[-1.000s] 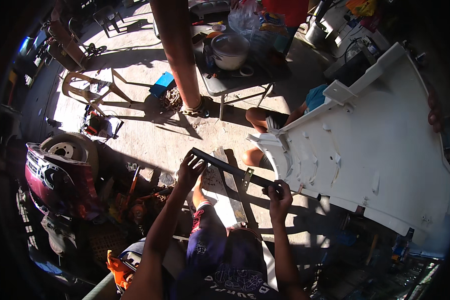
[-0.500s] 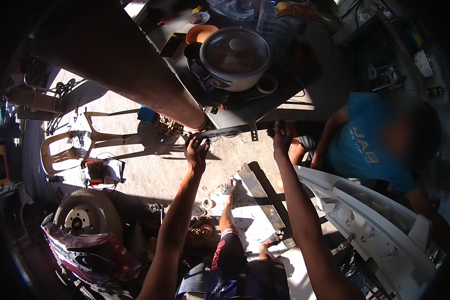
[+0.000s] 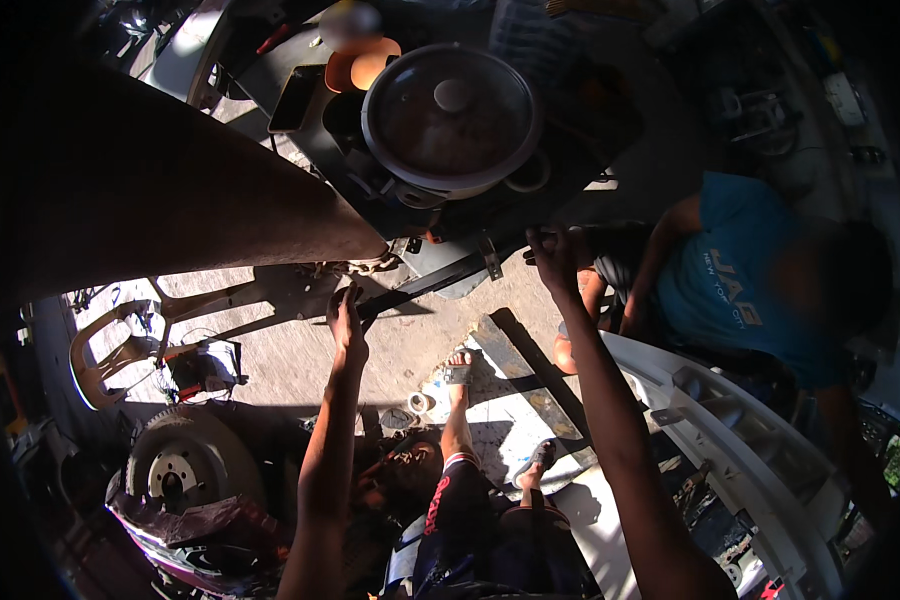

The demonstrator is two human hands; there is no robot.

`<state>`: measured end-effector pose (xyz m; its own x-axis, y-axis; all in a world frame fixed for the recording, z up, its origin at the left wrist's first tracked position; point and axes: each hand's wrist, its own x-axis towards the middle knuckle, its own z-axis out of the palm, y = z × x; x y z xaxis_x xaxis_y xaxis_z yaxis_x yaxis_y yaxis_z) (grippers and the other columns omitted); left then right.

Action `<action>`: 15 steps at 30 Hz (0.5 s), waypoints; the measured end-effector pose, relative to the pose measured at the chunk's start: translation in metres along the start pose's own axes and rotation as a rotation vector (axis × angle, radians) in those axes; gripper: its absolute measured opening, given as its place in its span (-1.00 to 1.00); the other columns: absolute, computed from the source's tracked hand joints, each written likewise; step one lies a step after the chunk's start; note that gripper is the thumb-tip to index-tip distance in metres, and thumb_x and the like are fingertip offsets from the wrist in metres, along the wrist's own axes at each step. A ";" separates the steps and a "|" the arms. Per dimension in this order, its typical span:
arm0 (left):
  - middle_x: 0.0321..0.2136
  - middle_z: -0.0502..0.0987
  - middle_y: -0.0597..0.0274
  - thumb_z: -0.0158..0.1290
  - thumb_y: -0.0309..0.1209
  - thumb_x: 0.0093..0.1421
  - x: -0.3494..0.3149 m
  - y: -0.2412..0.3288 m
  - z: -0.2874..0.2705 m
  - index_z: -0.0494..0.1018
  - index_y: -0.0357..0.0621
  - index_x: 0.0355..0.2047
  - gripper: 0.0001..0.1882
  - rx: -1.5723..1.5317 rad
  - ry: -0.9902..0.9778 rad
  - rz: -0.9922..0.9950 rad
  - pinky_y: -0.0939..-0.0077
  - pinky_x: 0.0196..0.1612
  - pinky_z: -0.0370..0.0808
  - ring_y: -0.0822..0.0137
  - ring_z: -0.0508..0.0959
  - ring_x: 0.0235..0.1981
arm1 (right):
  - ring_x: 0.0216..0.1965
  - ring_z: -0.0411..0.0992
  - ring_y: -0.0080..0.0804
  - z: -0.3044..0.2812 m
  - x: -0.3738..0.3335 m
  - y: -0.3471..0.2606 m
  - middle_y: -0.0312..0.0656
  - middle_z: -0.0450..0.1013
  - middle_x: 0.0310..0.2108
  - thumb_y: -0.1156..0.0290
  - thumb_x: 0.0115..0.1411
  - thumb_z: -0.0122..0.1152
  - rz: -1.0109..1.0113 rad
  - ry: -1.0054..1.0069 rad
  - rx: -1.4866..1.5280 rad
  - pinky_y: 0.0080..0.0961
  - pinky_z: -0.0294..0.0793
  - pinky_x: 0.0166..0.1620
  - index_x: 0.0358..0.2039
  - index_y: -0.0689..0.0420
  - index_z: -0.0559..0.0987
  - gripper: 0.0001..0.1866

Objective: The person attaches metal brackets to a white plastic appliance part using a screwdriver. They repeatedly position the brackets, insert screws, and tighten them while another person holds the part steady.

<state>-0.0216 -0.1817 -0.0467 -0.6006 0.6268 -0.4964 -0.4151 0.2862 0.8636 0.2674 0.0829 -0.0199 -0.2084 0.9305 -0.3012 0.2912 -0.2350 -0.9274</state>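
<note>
A long, dark, slim bar (image 3: 432, 284) spans the space between my hands above the floor, its left end nearer to me than its right. A small bracket with holes (image 3: 491, 258) sticks out from it near my right hand. My left hand (image 3: 346, 328) is closed at the bar's left end, fingers pointing away from me. Farther right, my right hand (image 3: 554, 262) grips the bar with bent fingers. Whether the bar runs on past that hand is hard to tell in the shadow.
A lidded cooking pot (image 3: 452, 118) and a phone-like dark slab (image 3: 297, 98) rest on the table ahead. A thick post (image 3: 190, 205) slants in from the left. One person in a blue shirt (image 3: 760, 275) sits right, behind a white curved panel (image 3: 705, 420). A wheel (image 3: 185, 465) lies lower left.
My left hand has moved left and nearer to me, so the bar now slants more. My right hand has shifted slightly left. The pot and table appear larger in view.
</note>
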 end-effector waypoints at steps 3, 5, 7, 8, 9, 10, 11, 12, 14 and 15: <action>0.18 0.42 0.17 -0.02 0.00 0.37 0.023 -0.008 -0.014 0.40 -0.09 0.21 -0.45 0.181 -0.023 0.153 0.22 0.16 0.43 0.23 0.46 0.18 | -0.48 0.56 -0.36 -0.001 0.007 -0.006 0.00 0.51 -0.23 0.18 0.29 0.30 -0.006 -0.059 -0.162 -0.44 0.51 -0.45 0.01 0.19 0.40 -0.55; 0.06 0.53 0.15 0.05 -0.16 0.36 0.026 0.031 0.021 0.48 -0.19 0.11 -0.56 0.174 0.082 0.040 0.31 0.10 0.46 0.26 0.51 0.11 | -0.45 0.54 -0.29 -0.006 0.010 -0.001 0.01 0.51 -0.27 0.20 0.28 0.29 -0.031 -0.027 -0.296 -0.37 0.49 -0.38 -0.03 0.18 0.44 -0.61; 0.00 0.57 0.18 0.12 -0.23 0.33 0.044 0.030 0.022 0.50 -0.23 0.06 -0.60 0.366 0.117 0.163 0.35 0.05 0.48 0.28 0.55 0.03 | -0.37 0.52 -0.19 -0.006 0.004 -0.016 0.00 0.51 -0.28 0.25 0.26 0.29 -0.439 0.173 -0.655 -0.29 0.49 -0.28 -0.07 0.16 0.48 -0.66; -0.02 0.59 0.19 0.15 -0.26 0.31 0.041 0.028 0.009 0.51 -0.25 0.03 -0.62 0.459 0.178 0.224 0.37 0.03 0.49 0.29 0.57 -0.01 | -0.33 0.51 -0.14 0.008 0.001 -0.031 0.00 0.50 -0.29 0.27 0.25 0.29 -0.667 0.238 -0.814 -0.25 0.49 -0.23 -0.09 0.16 0.50 -0.69; -0.09 0.62 0.17 0.22 -0.32 0.25 0.044 0.035 0.028 0.51 -0.26 -0.01 -0.64 0.523 0.226 0.289 0.40 -0.01 0.49 0.28 0.61 -0.13 | -0.31 0.52 -0.08 0.007 0.001 -0.039 0.00 0.52 -0.27 0.29 0.22 0.32 -0.687 0.205 -0.799 -0.23 0.49 -0.18 -0.10 0.18 0.52 -0.69; -0.10 0.62 0.15 0.24 -0.33 0.23 0.041 0.046 0.041 0.51 -0.24 -0.02 -0.64 0.600 0.201 0.366 0.39 -0.02 0.50 0.26 0.61 -0.15 | -0.29 0.53 -0.03 0.012 0.003 -0.047 -0.01 0.53 -0.26 0.32 0.19 0.35 -0.718 0.157 -0.770 -0.21 0.49 -0.14 -0.12 0.20 0.53 -0.68; -0.10 0.61 0.12 0.25 -0.33 0.21 0.038 0.060 0.053 0.51 -0.22 -0.03 -0.64 0.678 0.178 0.446 0.38 -0.03 0.50 0.24 0.61 -0.16 | -0.27 0.54 0.03 0.020 0.004 -0.054 -0.01 0.55 -0.25 0.35 0.16 0.38 -0.749 0.110 -0.738 -0.20 0.49 -0.10 -0.14 0.22 0.55 -0.68; -0.11 0.61 0.10 0.27 -0.34 0.19 0.036 0.071 0.065 0.51 -0.20 -0.04 -0.63 0.756 0.152 0.528 0.36 -0.04 0.50 0.22 0.61 -0.18 | -0.24 0.55 0.00 0.028 0.005 -0.058 -0.01 0.56 -0.24 0.36 0.15 0.38 -0.701 -0.016 -0.710 -0.19 0.49 -0.09 -0.15 0.20 0.57 -0.70; -0.13 0.57 0.01 0.28 -0.38 0.11 0.038 0.078 0.089 0.52 -0.11 -0.04 -0.61 0.927 0.160 0.706 0.21 -0.06 0.51 0.05 0.58 -0.14 | -0.18 0.56 -0.04 0.050 0.005 -0.070 -0.02 0.57 -0.22 0.40 0.14 0.37 -0.602 -0.270 -0.645 -0.18 0.49 -0.08 -0.17 0.16 0.59 -0.74; -0.14 0.57 -0.01 0.25 -0.39 0.11 0.039 0.083 0.099 0.53 -0.10 -0.07 -0.65 0.956 0.079 0.705 0.13 -0.04 0.52 -0.03 0.57 -0.12 | -0.17 0.57 -0.05 0.061 0.004 -0.077 -0.01 0.58 -0.23 0.42 0.12 0.37 -0.646 -0.328 -0.620 -0.18 0.50 -0.10 -0.15 0.15 0.60 -0.72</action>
<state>-0.0118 -0.0622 0.0142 -0.5466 0.8258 0.1389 0.6813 0.3421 0.6472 0.1879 0.0873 0.0366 -0.7262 0.6811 0.0935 0.4517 0.5753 -0.6819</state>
